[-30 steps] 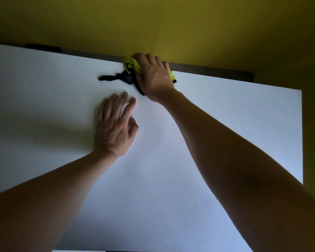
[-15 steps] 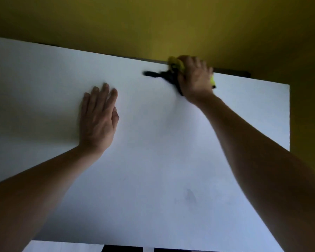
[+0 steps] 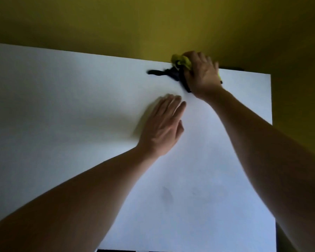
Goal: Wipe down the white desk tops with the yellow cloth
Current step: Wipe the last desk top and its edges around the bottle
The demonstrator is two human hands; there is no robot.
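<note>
The white desk top (image 3: pixel 62 110) fills most of the head view. At its far edge, towards the right, my right hand (image 3: pixel 202 75) presses the bunched yellow cloth (image 3: pixel 181 61) onto the surface; a dark part of the cloth (image 3: pixel 173 74) trails out to the left from under the hand. My left hand (image 3: pixel 162 128) lies flat on the desk just in front of it, palm down, fingers together, holding nothing. A faint grey smudge (image 3: pixel 166 195) shows on the desk nearer to me.
A yellow wall (image 3: pixel 153 24) rises directly behind the desk's far edge. The desk's right edge (image 3: pixel 271 106) drops off beside my right forearm. A dark strip (image 3: pixel 231 68) runs along the back edge near the corner.
My right hand has slid the cloth further right along the far edge. My left hand has shifted right across the desk, closer to the right hand.
</note>
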